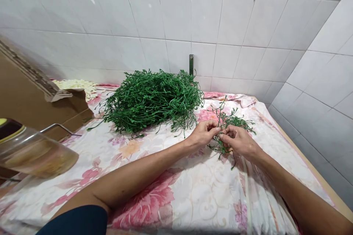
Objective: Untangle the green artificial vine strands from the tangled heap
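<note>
Both of my hands meet over a small clump of green artificial stems [238, 121] on the right part of the cloth. My left hand [204, 132] is closed in a pinch on a thin green stem. Close beside it, my right hand [239, 142] also pinches among the stems, thumb against fingers. Green ends stick out above and below the fingers, and the exact spot of each grip is partly hidden. To the left lies a large tangled heap of the same green stems [154, 101], with small budded tips.
A floral cloth [154, 176] covers the table. At left are a cardboard box [33, 91], a clear jar [41, 154] with a dark lid, and a bent metal rod [59, 126]. Pale small pieces [77, 87] lie behind the box. Tiled walls [176, 14] bound the back and right.
</note>
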### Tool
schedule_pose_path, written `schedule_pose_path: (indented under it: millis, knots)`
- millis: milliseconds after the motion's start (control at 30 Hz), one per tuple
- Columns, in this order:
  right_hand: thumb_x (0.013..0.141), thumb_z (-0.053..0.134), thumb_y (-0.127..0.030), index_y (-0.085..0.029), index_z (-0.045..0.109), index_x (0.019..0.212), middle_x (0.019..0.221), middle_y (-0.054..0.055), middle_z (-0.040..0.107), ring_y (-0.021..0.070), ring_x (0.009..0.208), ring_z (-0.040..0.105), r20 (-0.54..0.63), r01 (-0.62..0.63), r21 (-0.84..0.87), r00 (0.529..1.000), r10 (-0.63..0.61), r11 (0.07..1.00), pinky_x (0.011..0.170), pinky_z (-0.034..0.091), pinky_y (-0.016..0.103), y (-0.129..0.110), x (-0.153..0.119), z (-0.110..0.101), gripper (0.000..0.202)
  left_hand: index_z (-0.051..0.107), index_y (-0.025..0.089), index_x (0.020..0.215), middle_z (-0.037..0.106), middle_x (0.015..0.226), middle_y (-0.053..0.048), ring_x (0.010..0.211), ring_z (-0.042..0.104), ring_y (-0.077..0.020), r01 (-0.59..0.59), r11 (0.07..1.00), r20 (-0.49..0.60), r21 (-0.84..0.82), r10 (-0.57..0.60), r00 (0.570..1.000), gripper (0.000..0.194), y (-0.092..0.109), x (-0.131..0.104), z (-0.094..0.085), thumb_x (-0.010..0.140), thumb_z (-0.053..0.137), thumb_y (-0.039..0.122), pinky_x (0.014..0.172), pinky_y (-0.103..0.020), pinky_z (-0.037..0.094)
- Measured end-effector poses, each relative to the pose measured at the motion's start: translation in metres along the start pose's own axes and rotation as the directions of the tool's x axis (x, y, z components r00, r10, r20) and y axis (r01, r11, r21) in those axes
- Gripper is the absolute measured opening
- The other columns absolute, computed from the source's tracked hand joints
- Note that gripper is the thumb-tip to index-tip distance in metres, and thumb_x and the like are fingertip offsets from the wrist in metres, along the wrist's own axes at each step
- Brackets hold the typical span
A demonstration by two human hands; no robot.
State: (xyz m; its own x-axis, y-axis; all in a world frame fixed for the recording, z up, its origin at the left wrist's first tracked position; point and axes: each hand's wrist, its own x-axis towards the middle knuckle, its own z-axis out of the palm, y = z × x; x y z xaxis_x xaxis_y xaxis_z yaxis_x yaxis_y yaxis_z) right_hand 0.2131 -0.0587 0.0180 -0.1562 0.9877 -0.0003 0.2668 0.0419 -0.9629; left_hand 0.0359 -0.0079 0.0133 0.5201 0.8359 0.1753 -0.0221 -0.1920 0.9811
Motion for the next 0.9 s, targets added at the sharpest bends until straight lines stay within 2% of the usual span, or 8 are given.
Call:
schedule_pose_path:
  millis: [200, 367, 533, 700, 900]
  knots:
    - [0.089, 0.063, -0.045, -0.019, 0.056, 0.072, 0.066, -0.001, 0.056, 0.0126, 0.059, 0.050, 0.035, 0.103, -0.257, 0.995, -0.097, 0.961, 0.053, 0.038, 0.025, -0.005, -0.001, -0.004, 0.031, 0.051, 0.018, 0.081, 0.046, 0.072, 0.003, 0.065, 0.041, -0.0111, -0.032, 0.973, -0.010, 0.228, 0.035, 0.999, 0.021, -0.004, -0.006, 0.001, 0.091, 0.055, 0.036, 0.059, -0.024, 0.032]
    - [0.090, 0.059, -0.043, -0.020, 0.054, 0.071, 0.063, -0.001, 0.057, 0.0126, 0.056, 0.049, 0.062, 0.102, -0.312, 0.994, -0.087, 0.945, 0.051, 0.036, 0.025, -0.006, -0.003, -0.002, 0.030, 0.049, 0.019, 0.083, 0.045, 0.073, 0.003, 0.068, 0.042, -0.0118, -0.074, 0.936, -0.034, 0.345, 0.091, 0.995, 0.021, -0.002, -0.013, 0.005, 0.096, 0.050, 0.035, 0.063, -0.026, 0.034]
    - [0.092, 0.060, -0.044, -0.019, 0.057, 0.075, 0.065, 0.000, 0.060, 0.0127, 0.057, 0.051, 0.104, 0.109, -0.344, 0.992, -0.077, 0.933, 0.052, 0.036, 0.025, -0.013, -0.005, -0.012, 0.030, 0.050, 0.018, 0.083, 0.045, 0.074, 0.003, 0.069, 0.042, -0.0116, -0.104, 0.939, -0.041, 0.329, 0.124, 0.991, 0.019, 0.001, -0.015, 0.008, 0.095, 0.052, 0.034, 0.064, -0.025, 0.034]
    - [0.093, 0.059, -0.051, -0.019, 0.056, 0.078, 0.066, 0.000, 0.060, 0.0126, 0.057, 0.051, 0.238, 0.039, -0.217, 0.971, 0.014, 0.975, 0.052, 0.039, 0.025, -0.016, -0.006, -0.022, 0.035, 0.051, 0.018, 0.081, 0.046, 0.073, 0.003, 0.068, 0.041, -0.0111, -0.065, 0.969, -0.001, 0.239, 0.067, 0.998, 0.020, 0.003, -0.013, 0.010, 0.091, 0.056, 0.034, 0.062, -0.025, 0.033]
    - [0.094, 0.057, -0.050, -0.019, 0.051, 0.071, 0.063, -0.003, 0.051, 0.0113, 0.057, 0.044, 0.244, 0.083, -0.222, 0.969, -0.027, 0.971, 0.053, 0.035, 0.025, -0.008, -0.003, -0.020, 0.039, 0.053, 0.017, 0.083, 0.050, 0.074, 0.003, 0.068, 0.044, -0.0114, -0.025, 0.985, 0.008, 0.170, 0.024, 1.000, 0.018, -0.001, -0.011, 0.008, 0.088, 0.059, 0.034, 0.063, -0.025, 0.035]
